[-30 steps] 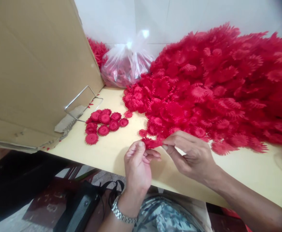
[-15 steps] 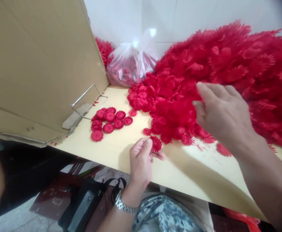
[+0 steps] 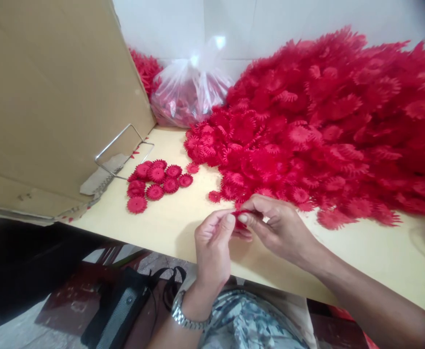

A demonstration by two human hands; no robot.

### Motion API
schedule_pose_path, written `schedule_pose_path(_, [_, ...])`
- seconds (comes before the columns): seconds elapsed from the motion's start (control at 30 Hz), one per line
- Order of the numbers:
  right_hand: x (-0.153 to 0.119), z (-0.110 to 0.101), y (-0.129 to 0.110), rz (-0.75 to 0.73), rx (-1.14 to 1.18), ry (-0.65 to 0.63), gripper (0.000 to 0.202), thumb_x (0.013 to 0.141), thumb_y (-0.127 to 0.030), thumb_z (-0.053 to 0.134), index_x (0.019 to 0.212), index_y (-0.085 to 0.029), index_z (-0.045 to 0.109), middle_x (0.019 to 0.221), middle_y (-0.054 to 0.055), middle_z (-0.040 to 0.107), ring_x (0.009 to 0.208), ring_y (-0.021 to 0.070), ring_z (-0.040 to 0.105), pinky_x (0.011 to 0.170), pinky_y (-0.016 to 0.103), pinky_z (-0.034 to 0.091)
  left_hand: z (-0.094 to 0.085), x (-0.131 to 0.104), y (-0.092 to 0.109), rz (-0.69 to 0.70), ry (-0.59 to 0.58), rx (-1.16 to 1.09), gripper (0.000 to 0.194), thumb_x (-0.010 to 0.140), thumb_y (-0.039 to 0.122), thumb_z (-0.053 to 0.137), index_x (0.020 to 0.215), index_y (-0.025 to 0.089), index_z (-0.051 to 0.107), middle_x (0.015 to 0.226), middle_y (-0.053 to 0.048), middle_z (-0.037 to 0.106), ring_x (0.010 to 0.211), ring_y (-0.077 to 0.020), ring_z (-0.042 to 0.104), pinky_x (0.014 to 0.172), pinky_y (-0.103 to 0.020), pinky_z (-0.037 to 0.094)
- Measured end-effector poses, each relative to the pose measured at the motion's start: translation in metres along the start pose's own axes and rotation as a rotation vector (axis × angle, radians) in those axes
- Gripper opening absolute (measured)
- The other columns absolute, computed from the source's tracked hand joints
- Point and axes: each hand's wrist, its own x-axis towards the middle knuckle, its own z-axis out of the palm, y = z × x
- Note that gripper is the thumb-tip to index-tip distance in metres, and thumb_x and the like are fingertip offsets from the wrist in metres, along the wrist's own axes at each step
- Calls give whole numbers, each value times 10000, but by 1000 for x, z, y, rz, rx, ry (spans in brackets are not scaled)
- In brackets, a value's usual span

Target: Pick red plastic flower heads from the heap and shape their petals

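My left hand, with a metal watch on its wrist, pinches a red flower piece near the table's front edge. From the right, my right hand pinches the same piece between thumb and fingers. Most of that piece is covered by my fingers, so its layers do not show. Just behind both hands lies a large heap of red toothed flower pieces. Left of my hands is a small group of dark red stacked flower pieces on the table.
A large cardboard box wall stands at the left, with a bent wire frame beside it. Behind, a tied clear plastic bag holds red pieces. The pale table ends just in front of my lap.
My right hand has come down from above the heap, leftward to my left hand, and now grips the flower piece there too. My left hand has stayed nearly in place.
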Motion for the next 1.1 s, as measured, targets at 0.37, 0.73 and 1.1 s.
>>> schedule_pose_path(0.37, [-4,5,0,-123,-141,38,216,793,-27,418,868,-154,576,682,28,582,624,131,549,541,212,418,-2,1,0,-2,57,-44,157,789,263,611,684,148,629,543,1,627,517,-126,609,549,-245,512])
schedule_pose_path(0.73, [-3,5,-1,-136,-157,110,196,819,-83,500,983,-172,560,795,32,652,689,131,615,593,224,468,-5,0,2,-43,-26,4,99,767,235,631,735,142,619,552,2,628,477,-125,601,520,-251,513])
schedule_pose_path(1.1, [-6,6,-1,-17,-94,180,128,796,-76,508,828,-184,569,697,5,625,620,119,589,548,210,441,-1,2,3,18,107,-183,139,733,242,660,647,143,616,561,-8,657,490,-115,599,524,-237,499])
